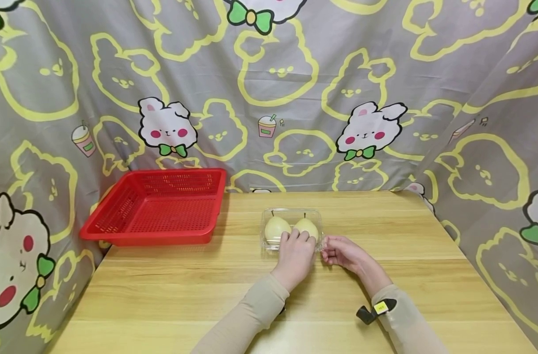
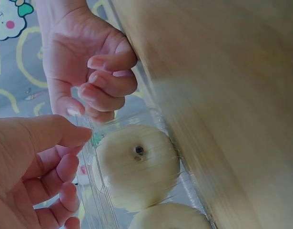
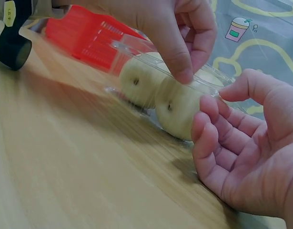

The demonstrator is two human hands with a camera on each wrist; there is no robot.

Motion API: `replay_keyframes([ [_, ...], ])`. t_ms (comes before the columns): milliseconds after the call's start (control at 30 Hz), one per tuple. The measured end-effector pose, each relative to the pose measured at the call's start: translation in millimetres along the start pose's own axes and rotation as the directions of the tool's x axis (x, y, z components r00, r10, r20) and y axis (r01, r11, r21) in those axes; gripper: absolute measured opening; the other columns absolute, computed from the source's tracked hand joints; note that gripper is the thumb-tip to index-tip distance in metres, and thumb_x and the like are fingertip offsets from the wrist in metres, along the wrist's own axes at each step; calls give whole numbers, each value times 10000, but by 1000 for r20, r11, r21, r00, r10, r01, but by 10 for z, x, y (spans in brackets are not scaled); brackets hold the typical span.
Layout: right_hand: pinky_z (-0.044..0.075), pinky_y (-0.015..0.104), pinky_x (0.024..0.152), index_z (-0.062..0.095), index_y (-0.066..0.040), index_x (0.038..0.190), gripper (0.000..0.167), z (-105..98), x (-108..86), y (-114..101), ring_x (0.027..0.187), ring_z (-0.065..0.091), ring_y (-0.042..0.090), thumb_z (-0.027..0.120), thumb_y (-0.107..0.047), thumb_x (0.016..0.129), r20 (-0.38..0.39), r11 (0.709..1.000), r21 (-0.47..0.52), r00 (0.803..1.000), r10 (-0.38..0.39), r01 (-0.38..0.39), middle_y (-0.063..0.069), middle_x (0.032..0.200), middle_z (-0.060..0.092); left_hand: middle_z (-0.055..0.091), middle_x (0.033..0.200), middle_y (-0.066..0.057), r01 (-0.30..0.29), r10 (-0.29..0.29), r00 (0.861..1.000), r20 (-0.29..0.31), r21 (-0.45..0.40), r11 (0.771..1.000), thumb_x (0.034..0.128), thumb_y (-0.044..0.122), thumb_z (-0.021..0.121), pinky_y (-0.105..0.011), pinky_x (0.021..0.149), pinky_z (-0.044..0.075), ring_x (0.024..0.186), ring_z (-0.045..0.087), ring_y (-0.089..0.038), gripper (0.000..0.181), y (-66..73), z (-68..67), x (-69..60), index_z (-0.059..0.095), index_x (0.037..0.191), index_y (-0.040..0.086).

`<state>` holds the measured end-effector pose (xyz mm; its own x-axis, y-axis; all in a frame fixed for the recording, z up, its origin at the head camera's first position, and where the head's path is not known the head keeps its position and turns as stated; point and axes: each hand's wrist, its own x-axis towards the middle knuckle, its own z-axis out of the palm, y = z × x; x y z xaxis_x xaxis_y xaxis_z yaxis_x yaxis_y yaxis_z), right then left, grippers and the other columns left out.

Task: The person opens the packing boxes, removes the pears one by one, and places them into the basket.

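A clear plastic clamshell box (image 1: 291, 212) stands on the table in the head view, with two pale yellow pears (image 1: 277, 229) side by side inside. My left hand (image 1: 294, 258) reaches over its front, fingers bent across the lid and thumb at the near rim. At the box's right front corner, my right hand (image 1: 346, 253) pinches the rim between thumb and index finger. The right wrist view shows that pinch, with the other fingers of the right hand (image 3: 251, 143) loosely curled. Both pears' blossom ends face the camera there.
A red perforated plastic basket (image 1: 171, 241) sits at the table's back left, with nothing visible in it. The wooden table (image 1: 184, 290) runs back to a grey patterned curtain (image 1: 224, 73), which also hangs along both sides.
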<state>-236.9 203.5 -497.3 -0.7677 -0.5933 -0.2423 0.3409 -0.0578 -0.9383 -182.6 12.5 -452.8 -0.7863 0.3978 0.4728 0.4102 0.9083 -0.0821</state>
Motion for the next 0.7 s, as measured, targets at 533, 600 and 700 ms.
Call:
replay_keyframes([
  [533, 440, 187, 575, 545, -189, 730, 282, 86, 24, -2, 612, 543, 64, 384, -40, 907, -101, 1000, 18, 995, 8, -6, -75, 650, 587, 598, 728, 111, -17, 18, 995, -99, 8, 1000, 775, 389, 740, -304, 717, 321, 719, 501, -105, 169, 15, 52, 36, 665, 758, 239],
  [600, 439, 187, 576, 545, -188, 735, 274, 94, 25, -8, 613, 541, 65, 386, -45, 907, -100, 1000, 19, 995, 6, -4, -75, 655, 586, 600, 720, 109, -7, 7, 994, -106, 0, 1000, 774, 391, 742, -302, 716, 317, 713, 503, -102, 177, 21, 58, 41, 659, 749, 236],
  [700, 438, 190, 574, 545, -191, 734, 261, 110, 25, -14, 610, 541, 68, 395, -59, 902, -110, 1000, 20, 994, 8, -6, -73, 652, 585, 605, 716, 105, 13, -14, 994, -110, -11, 1000, 770, 391, 745, -306, 719, 315, 708, 510, -101, 191, 32, 67, 47, 649, 732, 231],
])
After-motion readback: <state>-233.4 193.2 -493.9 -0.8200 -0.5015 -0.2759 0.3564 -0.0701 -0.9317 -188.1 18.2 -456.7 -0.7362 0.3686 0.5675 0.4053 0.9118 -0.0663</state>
